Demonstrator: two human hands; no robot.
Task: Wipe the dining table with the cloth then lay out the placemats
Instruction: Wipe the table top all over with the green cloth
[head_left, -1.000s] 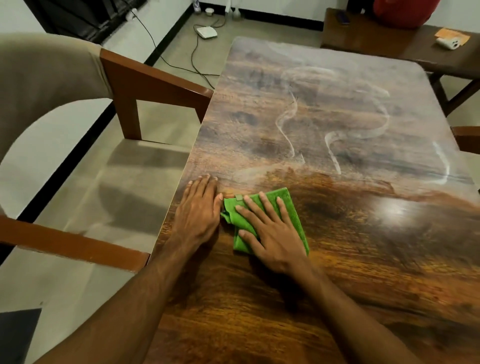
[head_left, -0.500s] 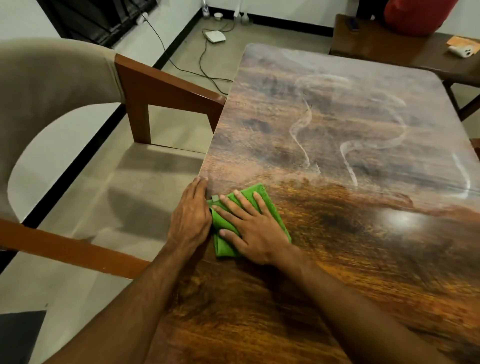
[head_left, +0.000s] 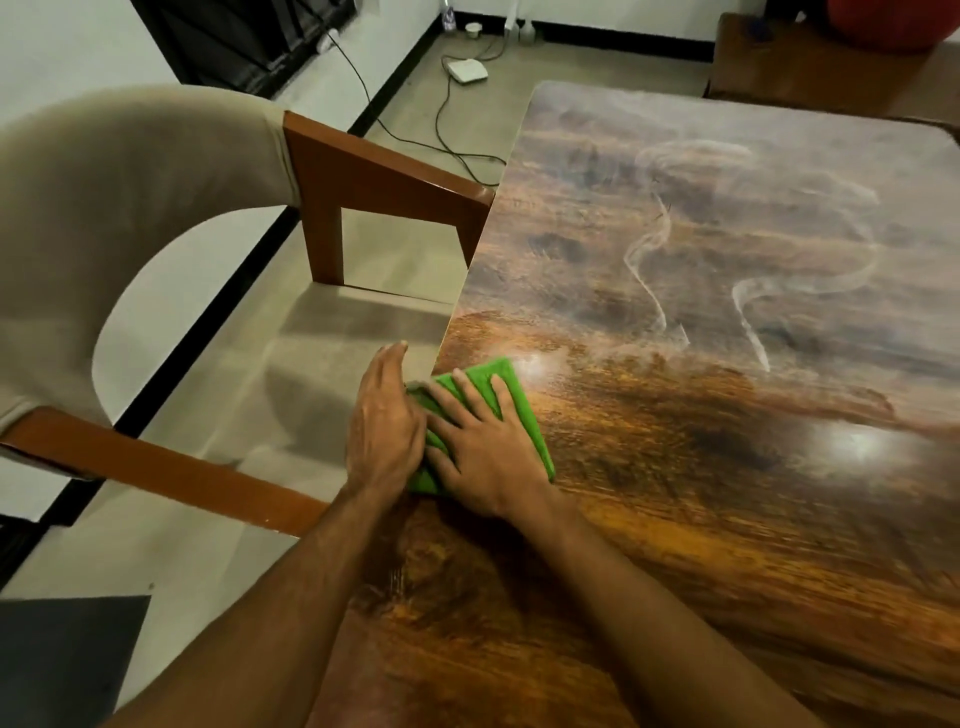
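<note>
Right hand (head_left: 480, 449) flat on cloth (head_left: 511, 395); left hand (head_left: 384, 415) at table (head_left: 727, 467) edge.

**Hidden, cropped, unreadable**

Green cloth (head_left: 511, 395) is half covered: right hand (head_left: 483, 457) lies over its middle and left hand (head_left: 382, 426) hides its left edge at the table rim. What the left palm touches can't be told. Table (head_left: 727, 519) is cut by the right and near frame edges, chair (head_left: 130, 208) by the left. Red object (head_left: 893, 26) far right is cut by the top edge, identity unclear. Side table (head_left: 810, 67) under it is cropped too. Small items (head_left: 472, 27) by the far wall are too small to name. Dark shape (head_left: 62, 660) near left is cropped, unclear
</note>
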